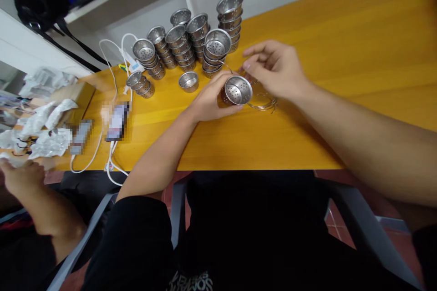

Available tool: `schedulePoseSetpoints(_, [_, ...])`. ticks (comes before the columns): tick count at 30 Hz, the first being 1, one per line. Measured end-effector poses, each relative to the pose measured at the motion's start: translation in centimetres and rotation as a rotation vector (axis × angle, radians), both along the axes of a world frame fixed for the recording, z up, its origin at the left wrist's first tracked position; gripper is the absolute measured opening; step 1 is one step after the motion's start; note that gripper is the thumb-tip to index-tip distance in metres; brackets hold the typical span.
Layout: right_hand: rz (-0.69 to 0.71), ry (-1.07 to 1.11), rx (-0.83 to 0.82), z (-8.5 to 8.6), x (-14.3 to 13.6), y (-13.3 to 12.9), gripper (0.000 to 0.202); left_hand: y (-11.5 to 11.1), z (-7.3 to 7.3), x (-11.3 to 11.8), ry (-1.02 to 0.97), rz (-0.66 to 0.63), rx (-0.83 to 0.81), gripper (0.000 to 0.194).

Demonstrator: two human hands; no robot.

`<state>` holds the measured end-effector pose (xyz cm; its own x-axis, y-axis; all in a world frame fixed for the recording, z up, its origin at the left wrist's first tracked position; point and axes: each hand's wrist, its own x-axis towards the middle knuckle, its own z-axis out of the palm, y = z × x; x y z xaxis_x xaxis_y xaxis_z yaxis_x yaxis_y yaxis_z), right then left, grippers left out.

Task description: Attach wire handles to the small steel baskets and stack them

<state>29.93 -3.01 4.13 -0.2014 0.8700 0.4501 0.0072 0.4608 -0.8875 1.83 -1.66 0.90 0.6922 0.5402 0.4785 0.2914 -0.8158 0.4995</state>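
Note:
A small perforated metal cup (238, 90) is gripped in my left hand (213, 97), its opening tilted toward me. My right hand (273, 66) hovers just right of the cup, thumb and forefinger brought together and the other fingers curled. What sits between those fingertips is too small to make out. A thin metal wire (227, 67) sticks out behind the cup toward the upper left. Loops of the same kind of wire (264, 107) lie right of the cup, below my right hand. One single cup (188, 82) stands on the table left of my left hand.
Several stacks of perforated cups (177, 38) stand along the back of the wooden table (341, 45). To the left lie two phones (118, 122) with white cables, a cardboard box (82, 95) and clear plastic bags (53, 138). Another person's arm (34, 195) reaches in at far left.

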Motion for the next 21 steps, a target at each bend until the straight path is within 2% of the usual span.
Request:
schedulePoseSetpoints(5, [0.059,-0.086,-0.008,-0.5,-0.2,-0.3,0.061,-0.2,-0.2,0.3,-0.027,-0.034,0.003,0.097])
schedulePoseSetpoints(14, [0.077,-0.178,0.017,-0.4,0.0,-0.8,0.054,-0.7,0.2,0.5,0.005,-0.07,-0.045,0.103])
schedulePoseSetpoints(19, [0.048,-0.216,0.029,0.2,-0.2,-1.1,0.051,-0.8,0.3,0.8,-0.02,-0.13,-0.054,0.102])
schedulePoseSetpoints(21, [0.021,-0.208,0.008,0.5,-0.3,-1.3,0.051,-0.9,0.4,0.7,-0.007,-0.107,-0.072,0.104])
